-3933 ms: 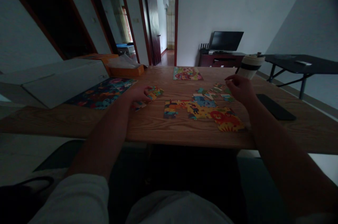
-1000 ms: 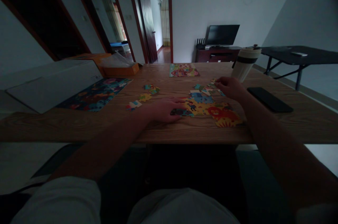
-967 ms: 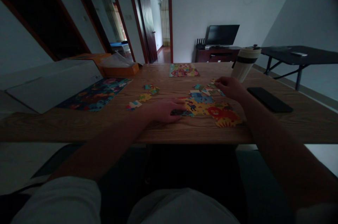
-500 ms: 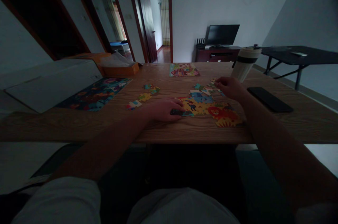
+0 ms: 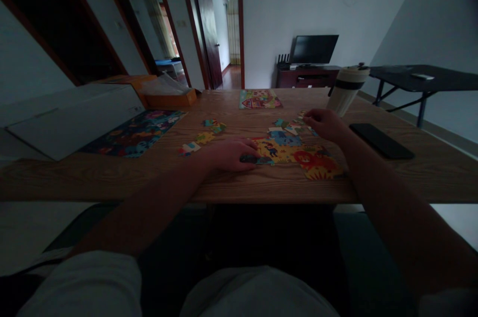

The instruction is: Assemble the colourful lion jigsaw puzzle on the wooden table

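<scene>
A partly joined jigsaw puzzle (image 5: 282, 153) with yellow ground and a red lion lies on the wooden table in front of me. My left hand (image 5: 236, 154) rests at its left edge, fingers and thumb apart, with a teal and dark part of the puzzle showing by the fingertips. Beyond the puzzle's upper right, my right hand (image 5: 324, 123) has its fingers pinched at a small puzzle piece (image 5: 301, 115), mostly hidden by the fingertips. Loose pieces (image 5: 286, 125) lie just left of that hand. More loose pieces (image 5: 205, 137) are scattered left of the puzzle.
A dark blue picture sheet (image 5: 138, 133) lies at left, beside a white box (image 5: 78, 113) and an orange box (image 5: 179, 98). A colourful picture card (image 5: 260, 99) lies at the back. On the right are a cream tumbler (image 5: 347, 88) and a black phone (image 5: 381, 141).
My right hand has shifted very slightly left. My left hand keeps its place at the puzzle's edge, its fingers barely moved.
</scene>
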`<state>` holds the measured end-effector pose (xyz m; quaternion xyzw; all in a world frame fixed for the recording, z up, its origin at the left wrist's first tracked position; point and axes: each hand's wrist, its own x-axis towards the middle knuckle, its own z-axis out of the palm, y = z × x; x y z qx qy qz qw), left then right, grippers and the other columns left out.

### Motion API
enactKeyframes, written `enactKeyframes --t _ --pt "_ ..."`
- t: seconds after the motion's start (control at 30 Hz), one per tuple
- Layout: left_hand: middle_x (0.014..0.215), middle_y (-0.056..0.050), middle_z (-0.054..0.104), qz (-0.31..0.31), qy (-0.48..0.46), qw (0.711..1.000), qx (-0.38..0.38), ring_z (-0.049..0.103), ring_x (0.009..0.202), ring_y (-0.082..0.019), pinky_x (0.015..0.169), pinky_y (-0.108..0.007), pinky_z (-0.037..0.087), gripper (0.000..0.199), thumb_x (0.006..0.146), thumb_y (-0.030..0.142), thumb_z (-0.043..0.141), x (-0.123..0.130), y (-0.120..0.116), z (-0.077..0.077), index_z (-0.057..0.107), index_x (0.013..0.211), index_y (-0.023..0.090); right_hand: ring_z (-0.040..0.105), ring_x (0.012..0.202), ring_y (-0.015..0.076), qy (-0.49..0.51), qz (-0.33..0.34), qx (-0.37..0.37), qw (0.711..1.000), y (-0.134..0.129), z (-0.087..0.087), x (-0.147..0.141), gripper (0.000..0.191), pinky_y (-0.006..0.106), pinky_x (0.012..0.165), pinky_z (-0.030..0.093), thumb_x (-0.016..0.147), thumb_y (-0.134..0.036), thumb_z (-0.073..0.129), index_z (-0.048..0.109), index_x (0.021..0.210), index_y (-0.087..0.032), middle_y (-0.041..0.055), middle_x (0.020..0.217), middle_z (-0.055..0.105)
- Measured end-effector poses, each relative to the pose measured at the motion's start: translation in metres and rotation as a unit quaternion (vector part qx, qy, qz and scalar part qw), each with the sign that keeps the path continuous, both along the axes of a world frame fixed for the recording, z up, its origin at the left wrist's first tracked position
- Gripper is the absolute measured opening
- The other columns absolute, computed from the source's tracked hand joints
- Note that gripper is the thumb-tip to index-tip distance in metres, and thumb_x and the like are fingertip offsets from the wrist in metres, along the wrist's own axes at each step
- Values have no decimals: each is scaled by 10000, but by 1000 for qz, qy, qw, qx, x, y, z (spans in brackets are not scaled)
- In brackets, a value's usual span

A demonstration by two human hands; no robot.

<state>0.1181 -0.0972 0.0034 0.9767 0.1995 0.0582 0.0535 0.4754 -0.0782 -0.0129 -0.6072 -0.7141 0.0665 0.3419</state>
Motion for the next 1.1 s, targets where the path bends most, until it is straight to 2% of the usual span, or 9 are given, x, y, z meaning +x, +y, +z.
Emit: enactKeyframes --t 0.33,0.47,0.57,0.87,1.1 --pt "1344 -49 661 11 18 1000 -19 606 1252 -228 1106 -331 416 336 949 375 653 2 -7 7 734 1261 279 573 664 204 4 3 2 1000 1 -1 1 408 330 611 426 894 -545 558 721 887 -171 84 741 671" --pt "1417 -62 633 38 9 999 -37 587 1295 -238 1111 -328 408 448 920 461 683 -5 2 4 695 1316 250 576 670 208 10 -6 14 1000 0 -1 0 417 327 600 421 885 -556 561 727 885 -174 89 752 682" --pt "1398 -88 649 46 8 998 -45 599 1281 -244 1100 -339 419 498 932 496 659 -8 6 2 677 1338 208 577 672 208 16 -2 14 1000 0 -1 -1 408 327 598 419 881 -550 562 726 863 -177 95 758 685" --pt "1352 -91 664 57 13 998 -21 631 1206 -240 1052 -335 445 420 959 475 630 -2 3 2 713 1270 206 580 662 210 -15 2 6 1000 1 0 -1 352 342 626 429 895 -483 557 730 892 -177 82 737 675" --pt "1309 -80 669 42 28 999 -13 644 1155 -235 1017 -328 453 377 968 458 613 -2 5 3 740 1247 238 624 738 209 -28 46 -17 998 1 -9 -19 300 320 654 459 906 -437 564 732 917 -189 94 857 720"
